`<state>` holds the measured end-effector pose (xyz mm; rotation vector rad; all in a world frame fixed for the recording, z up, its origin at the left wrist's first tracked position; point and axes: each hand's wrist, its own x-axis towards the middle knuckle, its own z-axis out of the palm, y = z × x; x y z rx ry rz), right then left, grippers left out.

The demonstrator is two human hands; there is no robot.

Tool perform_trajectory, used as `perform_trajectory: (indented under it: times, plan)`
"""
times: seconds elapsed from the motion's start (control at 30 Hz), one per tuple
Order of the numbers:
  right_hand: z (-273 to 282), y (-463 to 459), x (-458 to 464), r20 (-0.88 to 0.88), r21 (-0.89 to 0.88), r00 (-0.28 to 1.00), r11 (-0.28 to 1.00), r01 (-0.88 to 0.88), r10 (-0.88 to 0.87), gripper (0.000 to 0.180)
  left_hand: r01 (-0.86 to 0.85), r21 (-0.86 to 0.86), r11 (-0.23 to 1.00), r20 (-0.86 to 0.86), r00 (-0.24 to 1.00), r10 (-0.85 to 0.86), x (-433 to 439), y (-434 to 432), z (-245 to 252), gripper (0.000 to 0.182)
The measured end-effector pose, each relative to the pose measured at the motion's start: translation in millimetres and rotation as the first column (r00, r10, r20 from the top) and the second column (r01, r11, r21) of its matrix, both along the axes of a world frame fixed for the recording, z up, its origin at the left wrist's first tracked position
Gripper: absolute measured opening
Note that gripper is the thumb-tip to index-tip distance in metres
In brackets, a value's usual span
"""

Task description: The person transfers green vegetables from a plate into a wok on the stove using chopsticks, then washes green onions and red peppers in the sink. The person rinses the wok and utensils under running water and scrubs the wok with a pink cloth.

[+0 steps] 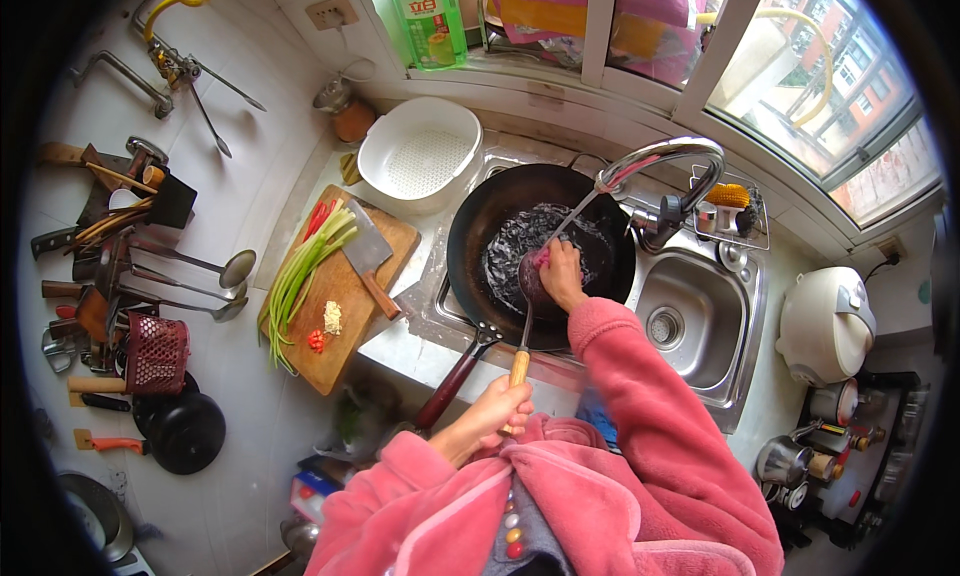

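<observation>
A dark wok point(476, 223) with water in it rests over the sink, its long dark red handle point(450, 388) pointing towards me. My left hand point(491, 411) is closed around the wooden handle point(519, 366) of a long metal kitchen utensil, whose wide end is over the wok. My right hand point(562, 272) presses a pink scrubbing pad or cloth point(541, 256) against that end. From the curved chrome faucet point(701, 147) a stream of water runs down by my right fingers.
To the left, a wooden cutting board point(390, 253) holds a cleaver point(367, 242), green stalks point(307, 276), red pepper strips point(321, 217) and chopped bits. A white colander basin point(420, 152) stands behind it. Right of the wok are the steel sink basin point(694, 313) and a rice cooker point(825, 325).
</observation>
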<state>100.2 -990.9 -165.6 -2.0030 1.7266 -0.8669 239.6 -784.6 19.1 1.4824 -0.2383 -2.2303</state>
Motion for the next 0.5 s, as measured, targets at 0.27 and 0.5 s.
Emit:
perform_trajectory:
  times: [0.27,0.5]
  plan:
    - [41.1,22.7,14.2,0.705,0.442,0.708,0.81,-0.385,-0.048,0.038,-0.001,-0.037,0.999,0.057,0.998,0.003,5.4,-1.8,-0.2,0.014]
    - [18.8,26.3,-22.9,0.527,0.288,0.747,0.742,-0.605,0.405,0.017,-0.149,-0.054,0.987,-0.013,0.989,0.149,12.0,0.3,-0.5,0.018]
